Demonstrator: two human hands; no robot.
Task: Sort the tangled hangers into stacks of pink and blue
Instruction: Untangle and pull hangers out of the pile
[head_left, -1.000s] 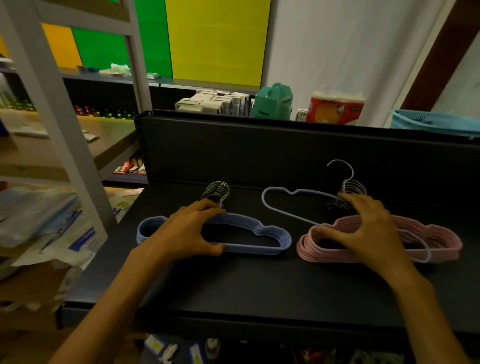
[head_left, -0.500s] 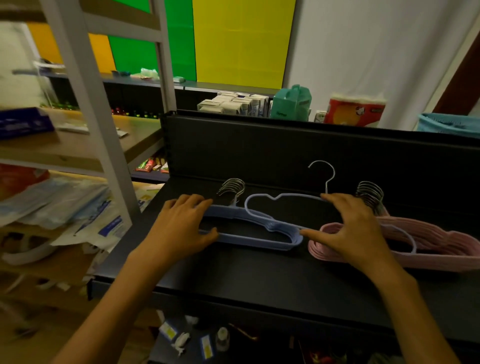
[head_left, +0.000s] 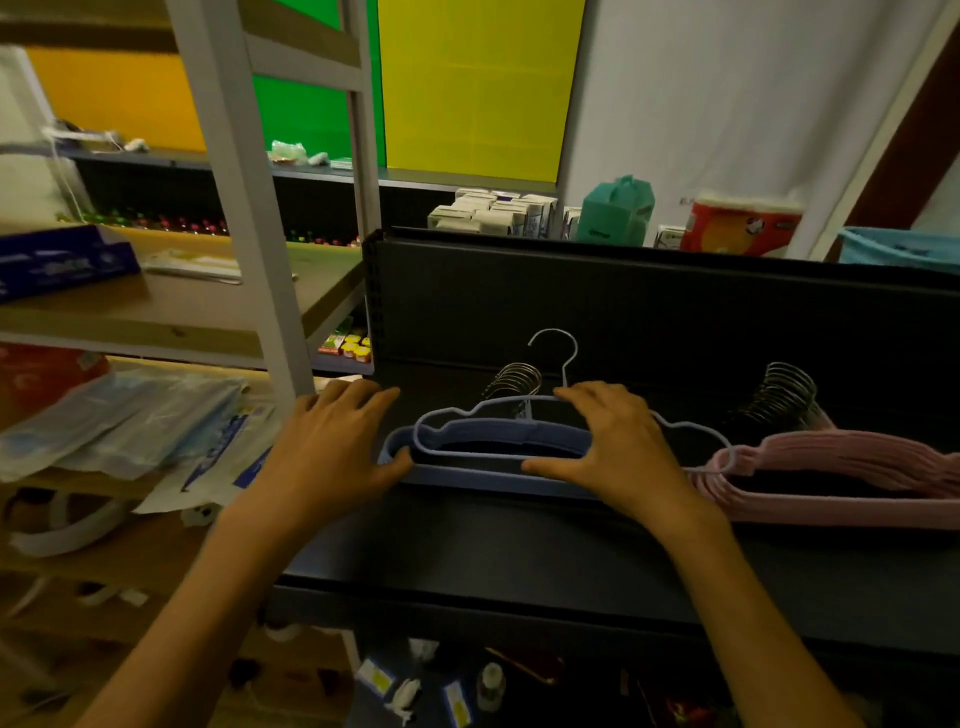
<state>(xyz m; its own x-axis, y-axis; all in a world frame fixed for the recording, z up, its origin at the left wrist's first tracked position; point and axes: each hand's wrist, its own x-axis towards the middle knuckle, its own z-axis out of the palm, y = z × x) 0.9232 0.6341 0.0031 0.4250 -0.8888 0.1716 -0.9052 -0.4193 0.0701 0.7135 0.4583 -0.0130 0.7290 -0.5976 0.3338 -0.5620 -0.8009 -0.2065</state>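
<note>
A stack of blue hangers (head_left: 498, 435) lies on the black shelf (head_left: 519, 551), metal hooks pointing away from me. One loose blue hanger (head_left: 467, 415) sits on top of that stack, its hook sticking up. My right hand (head_left: 618, 452) holds this hanger at its middle, thumb at the near bar and fingers over the far bar. My left hand (head_left: 332, 447) grips the left end of the blue stack. The stack of pink hangers (head_left: 841, 483) lies to the right, touched by neither hand.
A black back panel (head_left: 623, 306) rises behind the shelf. A grey rack post (head_left: 244, 208) and wooden shelves with packets stand at the left. Boxes, a teal bag (head_left: 615, 210) and a red pack sit behind the panel.
My right hand has carried the loose blue hanger leftward from over the pink stack onto the blue stack. My left hand stayed at the blue stack's left end. The view shifted left.
</note>
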